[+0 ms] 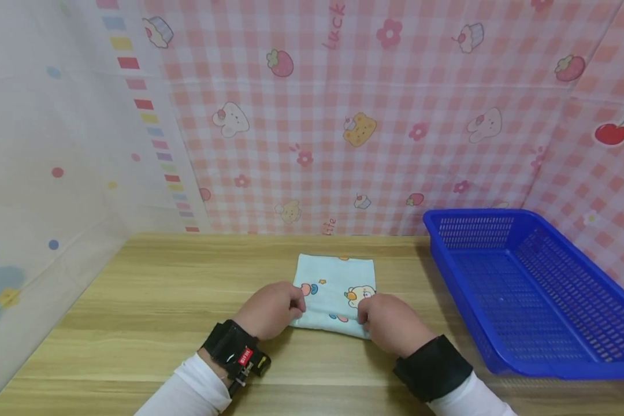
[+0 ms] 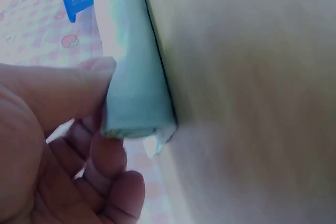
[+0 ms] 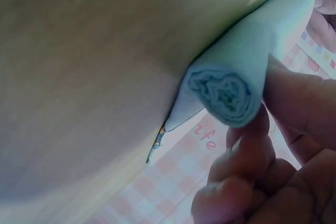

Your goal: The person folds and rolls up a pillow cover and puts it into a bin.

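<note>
A light blue cloth (image 1: 329, 276) with cartoon prints lies on the wooden table, its near edge rolled up and its far part flat. At the left end of the roll, my left hand (image 1: 270, 311) pinches the cloth between thumb and fingers. My right hand (image 1: 395, 323) grips the right end the same way. The right wrist view shows the spiral layers of the rolled cloth (image 3: 226, 95) beside the thumb and curled fingers. In the left wrist view the thumb presses the near side of the roll (image 2: 134, 77); part of the fingertips is hidden behind it.
A blue plastic basket (image 1: 507, 271) with mesh walls stands on the table to the right, with nothing seen inside. Behind the table (image 1: 151, 300) hangs a pink checked curtain (image 1: 322, 138); a pale printed sheet (image 1: 47, 150) covers the left side.
</note>
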